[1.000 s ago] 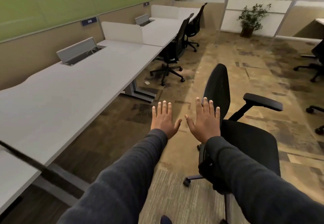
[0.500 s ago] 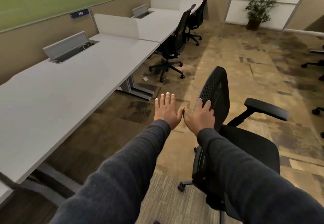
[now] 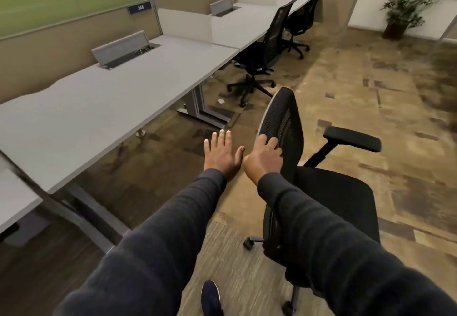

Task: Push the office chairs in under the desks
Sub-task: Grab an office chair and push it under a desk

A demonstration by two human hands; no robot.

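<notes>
- Right hand (image 3: 263, 158) laid on the near edge of the black mesh backrest (image 3: 282, 127), fingers (image 3: 268, 141) curled over the rim, thumb tucked toward the left hand; a light hold by the look of it, though how firm cannot be told.
- Left hand (image 3: 222, 156) flat and spread, palm down, gripping nothing, just beside the right hand on its desk side, hovering over carpet.
- Office chair (image 3: 329, 192) directly at the right hand: backrest under the fingers, seat to the right of that hand and closer to the body, one armrest (image 3: 352, 139) standing out beyond the backrest to the right.
- Long grey desk (image 3: 103, 110) well off to the left of both hands, its front edge running away up the room; open floor between it and the chair.
- Chair side-on to the desk, backrest edge-on toward the hands; judged to need a swivel before rolling leftward under the desktop.
- Right hand the nearer, already in contact; left hand likely free to catch the backrest or seat.
- Looks: black mesh back with a pale rim, dark upholstered seat, castors (image 3: 248, 244) on carpet; should roll readily, perhaps with some drag.
- Two more black chairs (image 3: 267, 51) far ahead, close to their desks.
</notes>
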